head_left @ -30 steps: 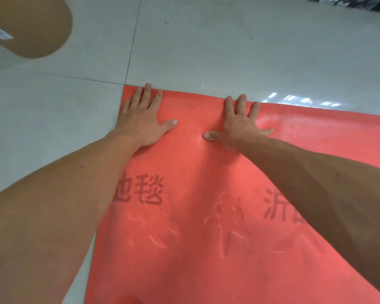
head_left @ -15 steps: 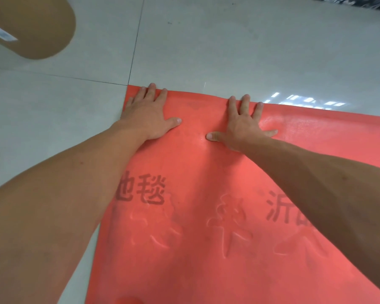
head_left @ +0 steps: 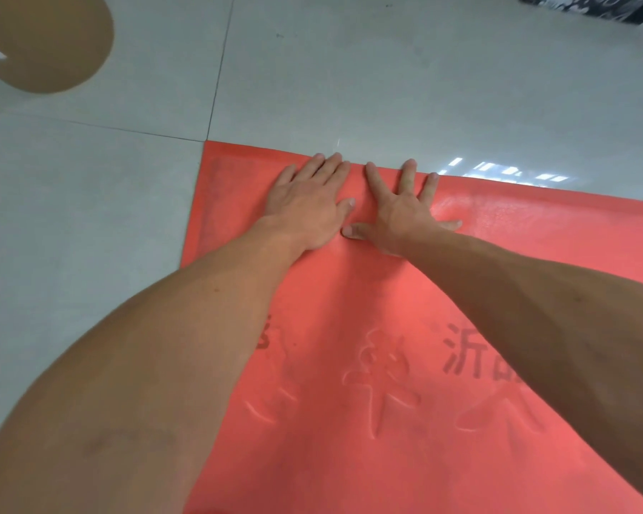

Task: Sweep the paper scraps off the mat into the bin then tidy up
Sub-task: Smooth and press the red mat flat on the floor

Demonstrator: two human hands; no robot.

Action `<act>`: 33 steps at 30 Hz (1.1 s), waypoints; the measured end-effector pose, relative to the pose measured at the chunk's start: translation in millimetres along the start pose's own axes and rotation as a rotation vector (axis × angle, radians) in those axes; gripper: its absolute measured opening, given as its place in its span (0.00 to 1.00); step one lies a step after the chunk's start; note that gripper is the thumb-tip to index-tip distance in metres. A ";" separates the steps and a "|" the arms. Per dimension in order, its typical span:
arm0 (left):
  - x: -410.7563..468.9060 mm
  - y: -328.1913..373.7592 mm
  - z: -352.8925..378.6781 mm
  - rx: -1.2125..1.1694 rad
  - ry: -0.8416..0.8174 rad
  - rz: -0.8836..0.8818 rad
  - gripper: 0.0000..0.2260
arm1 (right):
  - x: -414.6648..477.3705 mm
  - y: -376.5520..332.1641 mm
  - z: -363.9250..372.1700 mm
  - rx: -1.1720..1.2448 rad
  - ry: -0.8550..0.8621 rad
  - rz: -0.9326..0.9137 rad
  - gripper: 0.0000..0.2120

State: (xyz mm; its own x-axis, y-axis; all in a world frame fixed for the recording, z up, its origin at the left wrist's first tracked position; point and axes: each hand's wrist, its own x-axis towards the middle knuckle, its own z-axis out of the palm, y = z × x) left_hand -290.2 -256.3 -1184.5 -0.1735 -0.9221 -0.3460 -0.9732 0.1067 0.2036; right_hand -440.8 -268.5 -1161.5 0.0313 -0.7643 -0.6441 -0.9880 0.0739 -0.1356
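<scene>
Since the earlier frame the left hand [head_left: 309, 205] has been sliding rightward along the far edge of the red mat [head_left: 349, 320], away from its far-left corner. It is now lying just beside the right hand [head_left: 398, 213], with the two thumbs nearly meeting. Both hands are pressing palm-down on the mat with fingers straight, gripping nothing. The left hand's fingers are lying together, the right hand's are spreading apart, and the fingertips of both are reaching the mat's far edge. The mat is lying flat on the pale tiled floor [head_left: 349, 87], its far-left corner sitting close to a crossing of grout lines. Embossed and dark printed characters are showing on its surface near the forearms. A brown rounded object [head_left: 41, 38] bearing a white label is occupying the upper left of the view, well apart from the mat. A dark patterned item [head_left: 591, 9] is showing at the upper right edge.
</scene>
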 end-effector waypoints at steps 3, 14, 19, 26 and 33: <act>-1.9 -16.6 -5.0 0.005 -0.024 -0.018 0.28 | -2.4 -1.5 -2.2 -0.002 -0.017 0.010 0.49; -29.5 -109.8 -15.9 0.026 -0.046 -0.236 0.33 | -3.6 -2.0 -3.2 0.002 -0.022 0.010 0.49; -33.1 -115.4 -18.5 -0.043 -0.078 -0.325 0.36 | -3.9 -2.1 -3.9 -0.006 -0.023 0.011 0.49; -56.5 -113.8 -9.5 -0.020 -0.064 -0.425 0.40 | -5.2 -3.1 -4.5 -0.026 -0.020 0.012 0.48; -101.4 -101.6 11.3 0.079 0.059 -0.373 0.30 | 0.5 -0.2 -0.4 -0.044 -0.005 0.000 0.49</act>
State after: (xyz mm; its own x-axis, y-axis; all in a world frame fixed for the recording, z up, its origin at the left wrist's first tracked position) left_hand -175.4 -169.4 -1180.5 0.2018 -0.9225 -0.3291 -0.9767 -0.2144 0.0019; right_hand -440.6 -269.1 -1161.5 0.0323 -0.7612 -0.6478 -0.9937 0.0451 -0.1026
